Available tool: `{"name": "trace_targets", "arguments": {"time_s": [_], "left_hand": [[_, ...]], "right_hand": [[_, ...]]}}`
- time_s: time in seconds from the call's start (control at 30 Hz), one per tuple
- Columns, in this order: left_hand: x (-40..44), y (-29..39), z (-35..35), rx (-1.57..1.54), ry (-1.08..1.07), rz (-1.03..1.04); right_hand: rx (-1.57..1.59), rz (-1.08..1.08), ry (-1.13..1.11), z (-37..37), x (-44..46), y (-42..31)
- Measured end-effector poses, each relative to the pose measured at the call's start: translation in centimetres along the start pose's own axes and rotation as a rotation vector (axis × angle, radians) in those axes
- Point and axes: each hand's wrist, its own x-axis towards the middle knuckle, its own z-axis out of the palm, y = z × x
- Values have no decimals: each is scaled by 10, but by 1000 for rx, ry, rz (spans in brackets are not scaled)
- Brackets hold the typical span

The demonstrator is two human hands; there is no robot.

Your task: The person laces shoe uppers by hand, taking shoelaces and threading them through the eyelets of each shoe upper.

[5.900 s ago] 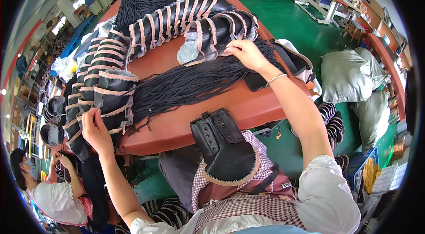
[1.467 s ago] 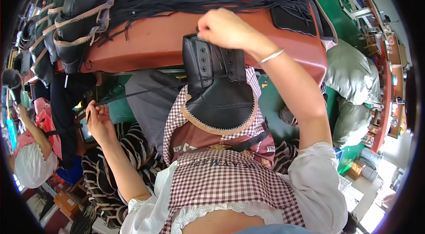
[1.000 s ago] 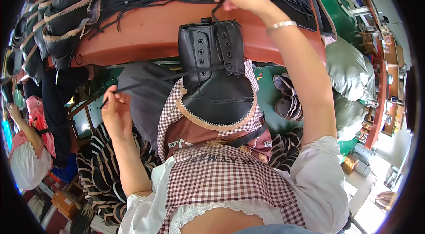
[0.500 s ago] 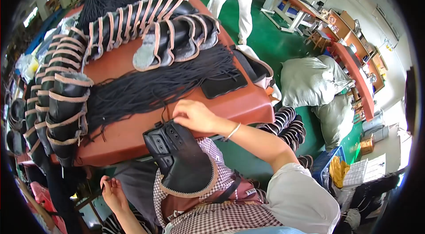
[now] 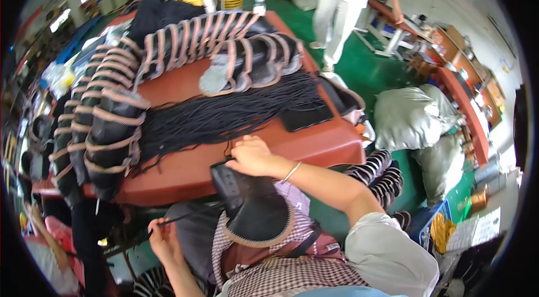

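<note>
A black shoe upper (image 5: 255, 215) with rows of eyelets and a pale toothed lower edge lies against my checked apron, below the table's front edge. My right hand (image 5: 251, 156) is closed at its top edge, fingers bent and pinching there; the fingertips are partly hidden. Down to the left, my left hand (image 5: 164, 239) pinches a black shoelace (image 5: 193, 215), which runs taut toward the eyelet side of the upper. A thin lace strand also shows above the upper, beside my right fingers. Behind it, a long bundle of black laces (image 5: 236, 114) lies across the table.
Overlapping rows of black uppers (image 5: 115, 128) curve along the left and back of the reddish-brown table (image 5: 179, 182). A black phone (image 5: 306, 117) lies at the right end. Bulging sacks (image 5: 407, 120) stand on the floor at right. A person (image 5: 342, 10) in pale clothes is beyond the table.
My head view has shifted, so the scene sits further right and lower. My left hand now draws a visible length of shoelace leftward. The person beyond the table has changed position.
</note>
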Motion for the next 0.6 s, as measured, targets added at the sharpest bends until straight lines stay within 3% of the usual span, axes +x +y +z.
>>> {"name": "trace_targets", "arguments": {"time_s": [0.03, 0.13, 0.2, 0.23, 0.3, 0.33, 0.4, 0.47, 0.53, 0.6], "left_hand": [[-3, 0, -1, 4, -10, 1], [-5, 1, 3, 6, -60, 22], [-13, 9, 28, 382, 147, -67], [-14, 8, 31, 768, 81, 125], [-24, 34, 86, 882, -43, 539], [-23, 49, 108, 640, -147, 630], [-50, 88, 155, 484, -550, 772], [-76, 96, 216, 65, -837, 964], [-100, 103, 256, -169, -987, 831], [-103, 106, 279, -319, -1004, 903]], "right_hand": [[70, -5, -82, 2, 8, 1], [221, -24, 45, 8, 18, 3], [238, -7, 78, -4, 26, 7], [283, -2, 103, -1, 30, 14], [204, 94, 19, -22, 22, 11], [267, 81, 95, -25, 15, 13], [282, -167, 468, -55, 1, 0], [568, -269, 603, -115, -30, -37], [786, -588, 787, -156, -63, -60], [848, -506, 905, -195, -99, -85]]}}
